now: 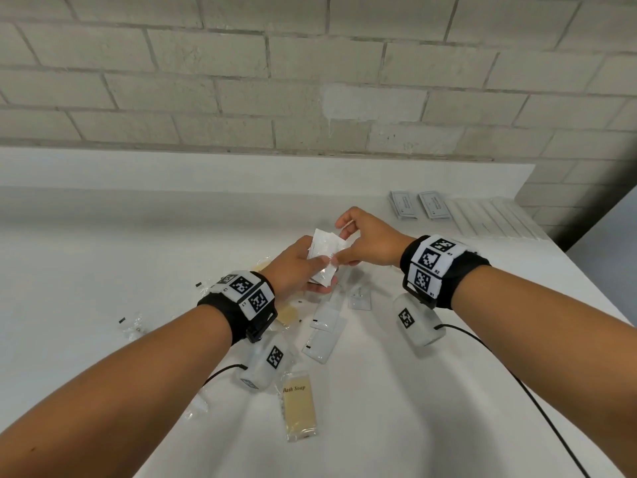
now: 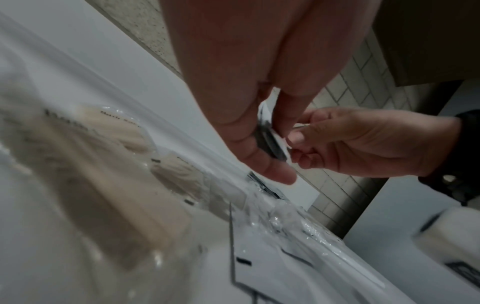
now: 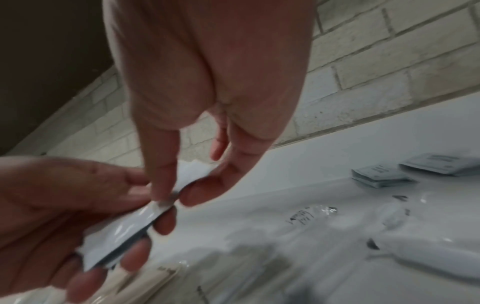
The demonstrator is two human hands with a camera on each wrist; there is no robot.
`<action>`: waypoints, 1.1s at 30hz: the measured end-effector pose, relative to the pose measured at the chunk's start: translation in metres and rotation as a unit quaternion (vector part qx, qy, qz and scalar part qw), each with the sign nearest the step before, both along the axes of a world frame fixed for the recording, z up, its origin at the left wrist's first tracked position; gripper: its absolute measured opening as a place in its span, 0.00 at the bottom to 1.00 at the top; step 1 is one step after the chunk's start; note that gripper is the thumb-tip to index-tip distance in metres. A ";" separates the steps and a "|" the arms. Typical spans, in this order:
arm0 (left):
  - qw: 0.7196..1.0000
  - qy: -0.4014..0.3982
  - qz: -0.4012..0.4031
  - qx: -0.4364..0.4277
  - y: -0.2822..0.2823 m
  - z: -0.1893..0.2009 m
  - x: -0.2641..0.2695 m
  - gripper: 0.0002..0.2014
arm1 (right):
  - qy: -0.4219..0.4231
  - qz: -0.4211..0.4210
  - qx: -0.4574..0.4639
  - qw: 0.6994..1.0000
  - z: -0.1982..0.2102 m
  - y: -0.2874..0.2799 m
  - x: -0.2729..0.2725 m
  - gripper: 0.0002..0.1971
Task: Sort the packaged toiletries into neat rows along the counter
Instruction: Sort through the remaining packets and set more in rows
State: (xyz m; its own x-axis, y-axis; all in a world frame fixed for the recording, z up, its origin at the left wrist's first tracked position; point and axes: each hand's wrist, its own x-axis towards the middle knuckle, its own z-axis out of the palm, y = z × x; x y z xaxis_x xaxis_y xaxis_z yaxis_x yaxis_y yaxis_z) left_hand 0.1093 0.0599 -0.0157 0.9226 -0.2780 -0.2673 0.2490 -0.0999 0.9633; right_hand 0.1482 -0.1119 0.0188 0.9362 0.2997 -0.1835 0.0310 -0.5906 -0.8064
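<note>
Both bare forearms reached forward, each wrist wrapped in a black band with white coded marker tiles. Left hand (image 1: 296,267) sat palm-side toward the right, fingers curled under and thumb on top, gripping a small stack of white glossy flat sachets (image 1: 324,250). Right hand (image 1: 368,241) met it from the right, thumb and forefinger pinching the stack's upper edge, remaining fingers loosely bent.

I see a pale grey painted brick wall (image 1: 241,81) rising behind the smooth white worktop (image 1: 103,236), evenly lit, with its low white upstand (image 1: 206,167).
</note>
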 end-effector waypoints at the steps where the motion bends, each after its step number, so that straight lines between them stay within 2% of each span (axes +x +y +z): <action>1: 1.000 -0.001 0.001 0.008 0.001 -0.002 -0.001 0.16 | 0.002 0.004 -0.022 1.000 -0.003 -0.005 0.000 0.27; 3: 1.000 0.007 0.013 0.020 0.004 -0.005 -0.003 0.16 | -0.001 0.052 -0.133 0.990 -0.009 -0.017 0.001 0.26; 6: 0.999 0.038 0.023 0.032 0.008 -0.008 -0.005 0.15 | 0.006 0.136 -0.273 0.952 -0.026 -0.027 0.000 0.22; 10: 0.997 0.065 0.025 0.027 0.009 -0.007 -0.010 0.09 | -0.045 0.088 -0.306 0.947 -0.047 -0.026 0.012 0.22; 13: 0.998 0.049 0.033 0.035 0.013 -0.006 -0.012 0.11 | -0.065 0.055 -0.362 0.928 -0.055 -0.025 0.019 0.23; 16: 0.997 0.033 0.052 0.042 0.019 -0.006 -0.011 0.12 | -0.107 0.048 -0.329 0.937 -0.047 -0.021 0.012 0.25; 19: 0.996 0.022 0.069 0.050 0.026 -0.005 -0.007 0.13 | -0.120 0.151 -0.260 0.946 -0.031 -0.009 -0.006 0.22; 22: 0.996 0.010 0.079 0.051 0.027 -0.003 -0.003 0.16 | -0.066 0.300 -0.303 0.902 -0.025 0.008 -0.029 0.36; 23: 0.995 0.006 0.080 0.051 0.027 -0.002 -0.003 0.16 | -0.056 0.330 -0.322 0.885 -0.027 0.011 -0.034 0.39; 25: 0.996 -0.001 0.078 0.051 0.024 0.000 -0.003 0.17 | -0.049 0.345 -0.335 0.875 -0.031 0.015 -0.036 0.40; 29: 0.996 -0.007 0.069 0.051 0.021 0.001 -0.007 0.16 | -0.066 0.341 -0.357 0.867 -0.027 0.021 -0.037 0.34; 33: 0.996 -0.006 0.072 0.050 0.025 -0.003 -0.012 0.16 | -0.138 0.361 -0.389 0.836 -0.027 0.022 -0.043 0.22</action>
State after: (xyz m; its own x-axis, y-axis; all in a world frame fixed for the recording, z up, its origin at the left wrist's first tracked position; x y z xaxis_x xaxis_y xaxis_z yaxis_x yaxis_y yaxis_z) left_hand 0.0977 0.0847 -0.0183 0.9546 -0.1155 -0.2747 0.2552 -0.1590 0.9537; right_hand 0.1054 -0.0897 -0.0083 0.6010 0.6958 -0.3933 0.7281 -0.6796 -0.0895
